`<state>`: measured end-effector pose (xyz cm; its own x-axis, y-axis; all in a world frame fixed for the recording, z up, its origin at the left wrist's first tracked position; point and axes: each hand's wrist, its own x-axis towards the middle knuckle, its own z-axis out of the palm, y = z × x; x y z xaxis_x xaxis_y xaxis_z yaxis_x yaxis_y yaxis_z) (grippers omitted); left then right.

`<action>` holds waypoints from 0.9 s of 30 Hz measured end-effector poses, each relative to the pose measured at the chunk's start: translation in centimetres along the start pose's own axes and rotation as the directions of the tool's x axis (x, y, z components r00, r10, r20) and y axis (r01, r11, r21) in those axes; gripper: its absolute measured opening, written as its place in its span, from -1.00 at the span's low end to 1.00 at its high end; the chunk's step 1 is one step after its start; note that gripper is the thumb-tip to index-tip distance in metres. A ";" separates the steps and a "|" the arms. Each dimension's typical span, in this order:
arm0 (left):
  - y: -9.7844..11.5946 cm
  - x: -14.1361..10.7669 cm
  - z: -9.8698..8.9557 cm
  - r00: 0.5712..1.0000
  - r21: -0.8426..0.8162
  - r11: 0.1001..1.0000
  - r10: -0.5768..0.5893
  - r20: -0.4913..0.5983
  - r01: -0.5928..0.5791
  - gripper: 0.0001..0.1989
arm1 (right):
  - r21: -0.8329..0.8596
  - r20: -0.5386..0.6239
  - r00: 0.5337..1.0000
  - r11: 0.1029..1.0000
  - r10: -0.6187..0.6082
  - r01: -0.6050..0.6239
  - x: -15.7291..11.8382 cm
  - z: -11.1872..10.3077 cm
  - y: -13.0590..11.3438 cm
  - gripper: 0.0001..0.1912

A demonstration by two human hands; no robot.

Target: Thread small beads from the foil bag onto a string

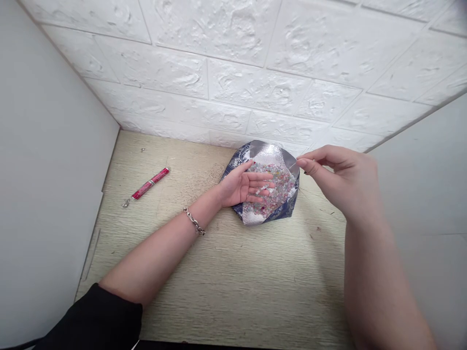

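Observation:
A shallow container (268, 150) with a silvery lining and dark blue patterned outside is filled with small pink, clear and yellowish beads (277, 189). Palm up, my left hand (246, 187) rests over the beads at its left side, fingers spread, with a few beads on the fingers. At the container's upper right edge, my right hand (332, 172) pinches a thin needle (293, 165) between thumb and forefinger, its tip pointing down toward the beads.
A red tube-like item (150, 183) with a metallic band lies on the wooden tabletop (219, 272) at the left, a small shiny piece (126, 202) at its lower end. A white brick-patterned wall (233, 82) stands behind; pale panels rise at both sides.

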<state>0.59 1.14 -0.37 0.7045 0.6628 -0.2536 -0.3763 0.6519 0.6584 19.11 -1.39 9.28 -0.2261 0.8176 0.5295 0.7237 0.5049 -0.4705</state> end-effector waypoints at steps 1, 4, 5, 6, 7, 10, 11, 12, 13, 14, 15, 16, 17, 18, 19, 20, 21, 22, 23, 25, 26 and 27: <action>0.0 0.0 0.0 1.000 0.002 1.000 -0.001 0.004 0.001 -0.42 | -0.009 0.004 1.000 1.000 0.000 0.000 0.0 0.1 0.0 -0.90; 0.0 0.0 -0.1 1.000 0.002 1.000 -0.001 0.025 0.001 -0.43 | -0.039 0.040 0.999 0.999 -0.015 0.017 0.1 0.4 0.1 -0.90; 0.0 0.0 -0.1 1.000 0.002 1.000 -0.001 0.029 0.001 -0.44 | -0.051 0.053 0.998 0.998 -0.024 0.027 0.1 0.5 0.2 -0.90; 0.0 0.0 -0.2 1.000 0.003 1.000 -0.004 0.030 0.003 -0.44 | -0.063 0.068 0.997 0.997 -0.033 0.037 0.1 0.7 0.3 -0.89; 0.0 0.0 -0.2 1.000 0.005 1.000 -0.007 0.029 0.007 -0.44 | -0.076 0.086 0.996 0.996 -0.040 0.047 0.1 0.8 0.3 -0.89; 0.0 0.0 -0.2 1.000 0.017 1.000 -0.013 0.025 0.013 -0.44 | -0.109 0.164 0.985 0.992 -0.050 0.069 0.1 1.1 0.6 -0.87; -0.1 0.0 -0.2 1.000 0.022 1.000 -0.012 0.024 0.012 -0.45 | -0.115 0.191 0.980 0.991 -0.051 0.074 0.1 1.2 0.6 -0.87; -0.1 0.0 -0.2 1.000 0.027 1.000 -0.011 0.024 0.010 -0.47 | -0.116 0.214 0.975 0.990 -0.050 0.077 0.1 1.2 0.6 -0.87; -0.1 0.0 -0.2 1.000 0.031 0.999 -0.009 0.024 0.008 -0.50 | -0.115 0.233 0.971 0.990 -0.049 0.077 0.1 1.3 0.6 -0.86; -0.1 0.1 -0.2 1.000 0.035 0.999 -0.006 0.024 0.005 -0.53 | -0.112 0.245 0.968 0.991 -0.047 0.076 0.1 1.3 0.6 -0.86; -0.2 0.1 -0.2 1.000 0.040 0.999 -0.002 0.023 0.001 -0.57 | -0.106 0.254 0.966 0.992 -0.045 0.074 0.1 1.4 0.6 -0.86; -0.2 0.1 -0.2 1.000 0.045 0.999 0.002 0.021 -0.003 -0.60 | -0.096 0.263 0.964 0.993 -0.044 0.072 0.1 1.4 0.5 -0.85; -0.2 0.1 -0.2 1.000 0.053 0.999 0.005 0.020 -0.006 -0.64 | -0.086 0.273 0.961 0.994 -0.045 0.071 0.1 1.5 0.5 -0.85; -0.3 0.1 -0.1 1.000 0.063 0.998 0.006 0.018 -0.007 -0.66 | -0.076 0.285 0.957 0.995 -0.046 0.070 0.1 1.7 0.5 -0.84; -0.3 0.1 -0.1 1.000 0.074 0.997 0.004 0.015 -0.005 -0.69 | -0.068 0.300 0.953 0.995 -0.045 0.069 0.1 1.8 0.6 -0.83; -0.3 0.1 -0.1 1.000 0.086 0.996 0.000 0.010 -0.001 -0.71 | -0.063 0.318 0.947 0.996 -0.040 0.064 0.1 1.9 0.7 -0.82; -0.3 0.1 -0.1 1.000 0.098 0.995 -0.003 0.001 0.003 -0.73 | -0.062 0.337 0.941 0.997 -0.032 0.056 0.1 2.1 0.8 -0.82; -0.3 0.1 0.0 1.000 0.111 0.994 -0.003 -0.011 0.005 -0.74 | -0.062 0.357 0.934 0.997 -0.020 0.045 0.1 2.2 0.9 -0.81; -0.3 0.1 0.0 1.000 0.121 0.993 0.002 -0.027 0.002 -0.75 | -0.060 0.375 0.927 0.998 -0.008 0.033 0.1 2.4 1.0 -0.80; -0.3 0.1 0.1 0.998 0.136 0.991 0.018 -0.059 -0.010 -0.78 | -0.045 0.405 0.914 0.999 0.007 0.012 0.1 2.6 1.1 -0.80; -0.4 0.1 0.2 0.997 0.137 0.990 0.026 -0.070 -0.016 -0.81 | -0.031 0.418 0.908 1.000 0.010 0.003 0.1 2.7 1.2 -0.80; -0.4 0.1 0.3 0.997 0.136 0.990 0.032 -0.077 -0.021 -0.83 | -0.013 0.429 0.903 1.000 0.011 -0.006 0.1 2.8 1.2 -0.80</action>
<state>0.94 0.84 -0.43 0.6437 0.7098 -0.2861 -0.3061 0.5814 0.7539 18.08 0.07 6.82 -0.4761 0.8628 0.1700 0.7336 0.4962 -0.4643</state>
